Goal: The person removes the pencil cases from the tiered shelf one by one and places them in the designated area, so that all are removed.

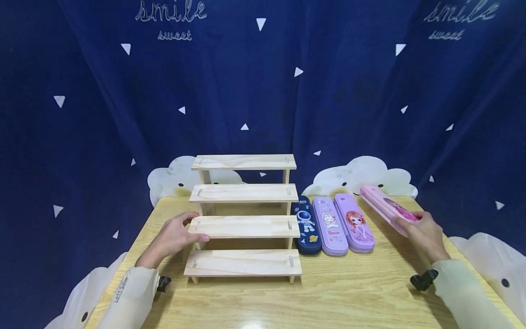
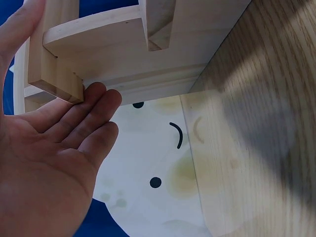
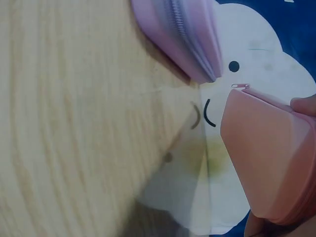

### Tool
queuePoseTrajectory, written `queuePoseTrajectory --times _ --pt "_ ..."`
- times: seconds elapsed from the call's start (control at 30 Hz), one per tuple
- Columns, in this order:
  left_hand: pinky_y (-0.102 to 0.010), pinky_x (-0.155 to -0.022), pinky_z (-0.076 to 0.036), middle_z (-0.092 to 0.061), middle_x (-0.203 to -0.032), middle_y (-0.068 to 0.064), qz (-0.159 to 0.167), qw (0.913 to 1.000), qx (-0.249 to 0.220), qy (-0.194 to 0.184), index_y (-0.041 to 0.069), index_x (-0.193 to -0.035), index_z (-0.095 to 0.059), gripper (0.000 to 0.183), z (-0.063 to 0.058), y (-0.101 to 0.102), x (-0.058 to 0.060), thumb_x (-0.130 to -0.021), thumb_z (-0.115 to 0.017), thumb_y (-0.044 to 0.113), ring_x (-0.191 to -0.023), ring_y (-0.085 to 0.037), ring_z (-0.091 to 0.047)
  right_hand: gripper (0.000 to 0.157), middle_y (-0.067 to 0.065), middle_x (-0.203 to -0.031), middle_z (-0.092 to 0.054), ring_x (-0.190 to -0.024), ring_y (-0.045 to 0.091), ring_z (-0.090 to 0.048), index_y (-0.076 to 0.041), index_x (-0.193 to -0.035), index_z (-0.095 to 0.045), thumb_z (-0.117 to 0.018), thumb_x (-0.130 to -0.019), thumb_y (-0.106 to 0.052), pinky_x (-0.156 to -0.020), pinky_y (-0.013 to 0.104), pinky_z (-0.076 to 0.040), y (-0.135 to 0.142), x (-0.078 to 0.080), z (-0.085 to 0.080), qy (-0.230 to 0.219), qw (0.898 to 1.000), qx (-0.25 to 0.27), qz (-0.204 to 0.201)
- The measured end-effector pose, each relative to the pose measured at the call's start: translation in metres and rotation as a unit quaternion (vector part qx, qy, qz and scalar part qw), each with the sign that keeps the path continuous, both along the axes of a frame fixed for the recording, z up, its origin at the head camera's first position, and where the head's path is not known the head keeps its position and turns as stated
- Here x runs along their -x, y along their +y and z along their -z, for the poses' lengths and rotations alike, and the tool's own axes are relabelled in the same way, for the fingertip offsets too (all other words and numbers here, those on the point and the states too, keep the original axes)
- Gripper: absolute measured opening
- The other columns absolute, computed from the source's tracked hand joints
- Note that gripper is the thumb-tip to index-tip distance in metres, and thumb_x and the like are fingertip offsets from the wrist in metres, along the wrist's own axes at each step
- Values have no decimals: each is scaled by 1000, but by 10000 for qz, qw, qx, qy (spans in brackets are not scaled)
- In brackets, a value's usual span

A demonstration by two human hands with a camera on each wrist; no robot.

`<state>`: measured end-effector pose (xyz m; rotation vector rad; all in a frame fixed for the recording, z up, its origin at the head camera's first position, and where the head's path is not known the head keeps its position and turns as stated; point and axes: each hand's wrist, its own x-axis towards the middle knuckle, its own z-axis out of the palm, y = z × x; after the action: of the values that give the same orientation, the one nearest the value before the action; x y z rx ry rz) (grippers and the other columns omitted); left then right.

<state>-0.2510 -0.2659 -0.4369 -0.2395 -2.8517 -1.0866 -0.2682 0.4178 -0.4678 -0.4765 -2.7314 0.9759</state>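
Note:
A four-tier wooden step rack [image 1: 242,227] stands left of centre in the head view. My left hand [image 1: 176,234] grips the left end of its second shelf from the bottom, thumb over the front edge. In the left wrist view the fingers [image 2: 101,111] curl under the wooden end piece [image 2: 55,79]. At the right, my right hand [image 1: 425,233] holds a pink zippered pencil case [image 1: 388,208] by its near end, tilted, with a doll picture on its lid. The case's pink side [image 3: 266,153] and zipper pull show in the right wrist view.
Right of the rack, three pencil cases lie side by side: a dark blue astronaut one [image 1: 307,226], a lilac rabbit one [image 1: 330,226] and a purple doll one [image 1: 354,224]. The wooden table [image 1: 349,292] ends at a blue curtain [image 1: 246,82] with white clouds.

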Motion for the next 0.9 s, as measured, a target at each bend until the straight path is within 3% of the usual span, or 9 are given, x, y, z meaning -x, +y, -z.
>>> queuePoseTrajectory --times 0.17,0.43,0.9 --pt "-47 -99 -51 -69 -129 -13 -1 10000 -11 23 8 -133 -61 85 -1 0 1 -67 -90 54 -118 -29 -65 95 35 -136 -50 -115 47 -51 12 -142 -41 -64 -90 -63 -83 44 -42 -2 3 8 47 10000 76 44" --pt "-45 -99 -51 -71 -125 -10 -15 10000 -34 2 11 -130 -63 82 2 1 1 -67 -90 55 -115 -27 -64 98 38 -139 -48 -118 52 -51 12 -143 -39 -60 -90 -67 -91 57 -44 -7 4 14 -47 9999 -53 92" --pt "-51 -103 -51 -68 -131 -14 -16 10000 16 37 8 -135 -60 87 3 -1 1 -67 -90 55 -121 -32 -63 96 38 -135 -50 -114 50 -53 12 -142 -38 -60 -91 -65 -89 57 -45 -13 4 22 -109 9998 -160 -6"
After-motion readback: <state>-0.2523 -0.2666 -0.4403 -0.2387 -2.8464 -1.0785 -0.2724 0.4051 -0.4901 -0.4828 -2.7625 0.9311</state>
